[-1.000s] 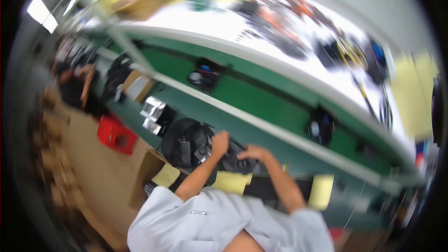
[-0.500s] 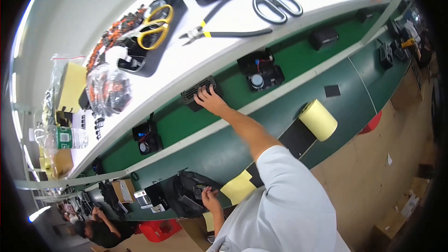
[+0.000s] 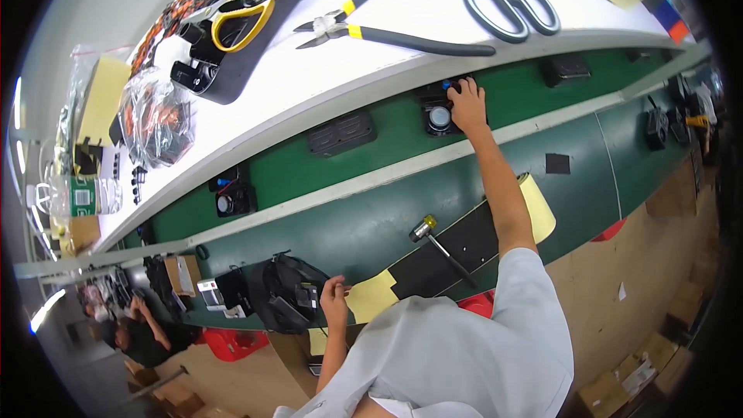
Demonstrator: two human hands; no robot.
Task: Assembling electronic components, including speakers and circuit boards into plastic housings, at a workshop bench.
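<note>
My right hand (image 3: 468,107) reaches over the green conveyor belt, its fingers bent over the right side of an open black speaker housing (image 3: 427,125). A round silver-grey speaker cone (image 3: 439,117) and a bit of blue show in that housing; the palm side of the hand is hidden. To its left on the belt lies a closed black housing (image 3: 341,133), apart from the hand. Low in front of me, my left hand (image 3: 334,303) hovers by a yellow sheet (image 3: 370,299) and a black backpack (image 3: 290,294), fingers loosely bent and apart, with nothing seen in them.
On the white shelf beyond the belt lie cutting pliers (image 3: 329,27), grey-handled scissors (image 3: 507,0) and yellow-handled scissors (image 3: 251,8). A mallet (image 3: 441,248) rests on a black mat beside a yellow roll (image 3: 535,205). More housings (image 3: 232,197) sit along the belt. Another person (image 3: 147,333) works at lower left.
My right hand has left the black housing in the middle of the belt and moved right onto the open speaker housing. That middle housing now lies uncovered. My left hand stays near the yellow sheet.
</note>
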